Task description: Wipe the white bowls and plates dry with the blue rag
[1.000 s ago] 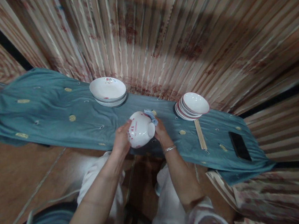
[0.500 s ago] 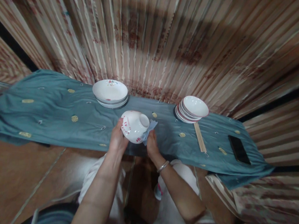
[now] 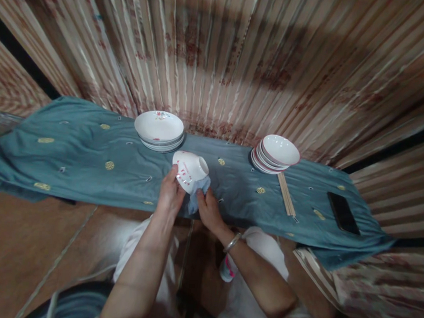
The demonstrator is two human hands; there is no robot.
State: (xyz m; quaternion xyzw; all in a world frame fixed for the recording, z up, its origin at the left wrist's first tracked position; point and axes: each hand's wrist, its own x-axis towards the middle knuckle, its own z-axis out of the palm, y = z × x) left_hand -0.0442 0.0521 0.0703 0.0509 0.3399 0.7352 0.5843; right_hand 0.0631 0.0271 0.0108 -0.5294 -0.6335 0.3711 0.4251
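Observation:
A white bowl (image 3: 187, 170) with red markings is tilted on its side above the near part of the table, its foot ring turned to the right. My left hand (image 3: 171, 190) grips its left rim. In my right hand (image 3: 209, 207) is a light blue cloth (image 3: 198, 193), bunched and pressed against the lower right of the bowl's outside. A silver bracelet (image 3: 232, 242) circles my right wrist. The bowl's inside is hidden from me.
A green-blue cloth with yellow prints covers the narrow table (image 3: 85, 167). At the back stand stacked plates (image 3: 158, 129) on the left and stacked bowls (image 3: 277, 152) on the right. Chopsticks (image 3: 286, 195) and a black phone (image 3: 343, 213) lie at the right. A curtain (image 3: 221, 56) hangs behind.
My right hand and the cloth have moved left and slightly down along the bowl's outside. The bowl has turned in my left hand, showing more of its red markings.

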